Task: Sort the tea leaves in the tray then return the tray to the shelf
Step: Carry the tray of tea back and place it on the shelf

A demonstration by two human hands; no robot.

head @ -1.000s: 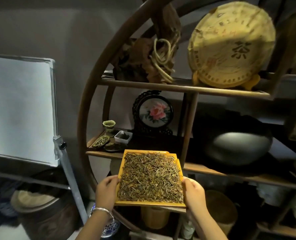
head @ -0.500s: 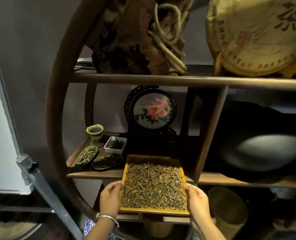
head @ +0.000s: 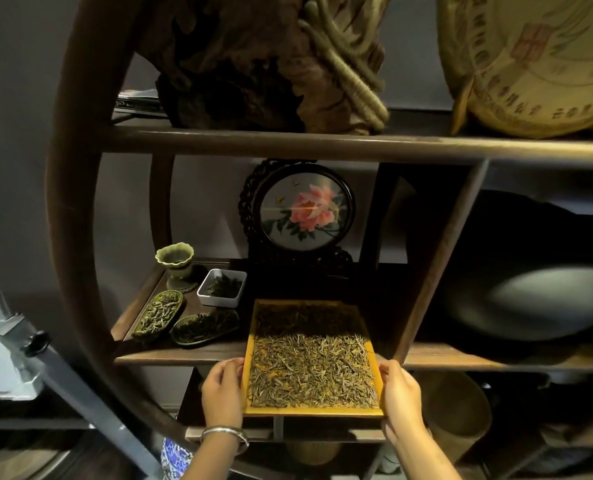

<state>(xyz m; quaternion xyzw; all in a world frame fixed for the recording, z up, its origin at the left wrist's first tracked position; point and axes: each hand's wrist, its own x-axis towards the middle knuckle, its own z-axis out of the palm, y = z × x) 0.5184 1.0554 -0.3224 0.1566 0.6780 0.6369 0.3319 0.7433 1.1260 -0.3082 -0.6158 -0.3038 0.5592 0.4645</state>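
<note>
Got my left hand [head: 223,393] and right hand [head: 399,393] gripping the tray [head: 314,411] sides, its far half on the shelf [head: 184,356]. If I shove crooked it'll probably clip the upright post [head: 437,261] and dump tea leaves [head: 312,372].

Dim room, grey wall [head: 18,98]: round dark-wood display case [head: 70,237] ahead of the hands, floral roundel [head: 305,213] on its stand above them, gnarled root carving [head: 253,57] higher, metal easel leg [head: 80,393] to their left.
</note>
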